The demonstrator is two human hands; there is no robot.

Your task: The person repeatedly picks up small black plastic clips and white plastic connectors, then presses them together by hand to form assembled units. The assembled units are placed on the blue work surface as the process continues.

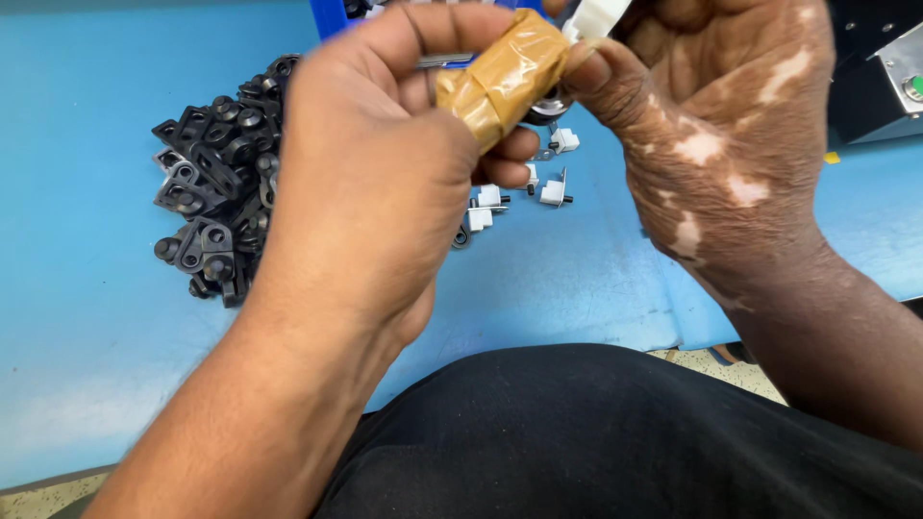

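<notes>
My left hand (370,173) is raised close to the camera, its thumb wrapped in brown tape (500,77). It pinches a small dark metal part (546,104), mostly hidden between the fingers. My right hand (721,125) meets it from the right, fingertips pressed against the taped thumb, with a small white plastic piece (598,16) held near the top edge. Below the hands, a few small white parts with pins (553,190) lie on the blue table (96,317).
A heap of several black metal brackets (219,183) lies on the table at the left. A blue bin (332,14) stands at the back. A black and grey machine with a green button (889,86) sits at the right. My dark-clothed lap fills the bottom.
</notes>
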